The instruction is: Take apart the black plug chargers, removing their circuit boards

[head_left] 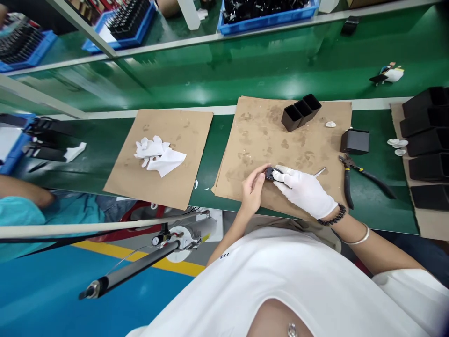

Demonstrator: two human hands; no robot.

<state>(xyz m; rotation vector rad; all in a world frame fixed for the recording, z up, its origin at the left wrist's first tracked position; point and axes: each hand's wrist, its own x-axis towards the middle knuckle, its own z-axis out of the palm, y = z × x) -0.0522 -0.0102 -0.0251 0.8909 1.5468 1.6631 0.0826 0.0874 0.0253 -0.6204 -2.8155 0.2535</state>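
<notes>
Head view: I see my bare left hand (253, 187) and gloved right hand (303, 191) meeting over a small dark part (270, 173), fingers of both closed on it, just above the stained cardboard sheet (259, 135) on the green counter (217, 154). Pliers (363, 177) lie to the right, near black boxes (300, 111).

white tee | R hand (304, 191) – white glove, bead bracelet, bangle | L hand (253, 189) – bare

Pliers (354, 175) and a crumpled white cloth (157, 154) lie on the bench.
</notes>
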